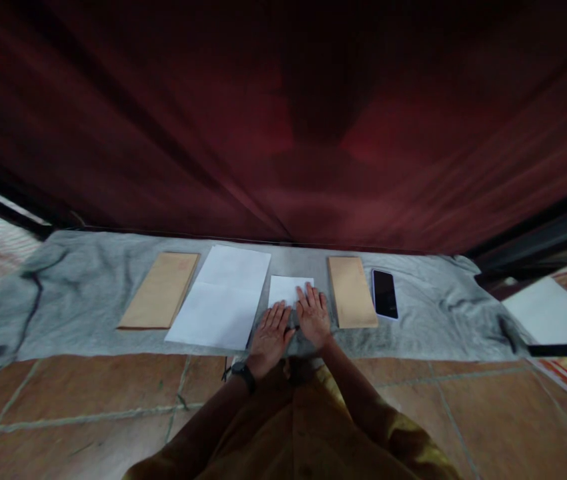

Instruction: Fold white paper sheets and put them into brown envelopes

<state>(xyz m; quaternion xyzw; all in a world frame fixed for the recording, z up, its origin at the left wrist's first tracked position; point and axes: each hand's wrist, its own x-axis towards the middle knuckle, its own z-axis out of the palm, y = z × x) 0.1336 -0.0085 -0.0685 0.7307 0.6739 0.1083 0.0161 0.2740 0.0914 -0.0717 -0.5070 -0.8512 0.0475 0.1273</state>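
Note:
A small folded white paper (pixel 286 289) lies on a grey cloth (pixel 88 320) spread on the floor. My left hand (pixel 271 333) lies flat with fingers stretched out on the paper's near left edge; a dark watch sits on its wrist. My right hand (pixel 312 313) presses flat on the paper's near right part, fingers apart. Beside the hands to the left lies a larger white sheet (pixel 221 297). A brown envelope (pixel 351 291) lies right of my right hand, and another brown envelope (pixel 161 290) lies at the far left.
A black phone (pixel 384 294) rests on the cloth right of the nearer envelope. A dark red curtain (pixel 283 120) hangs behind the cloth. Brown floor tiles (pixel 63 413) run in front. White paper and coloured items (pixel 553 310) sit at the right edge.

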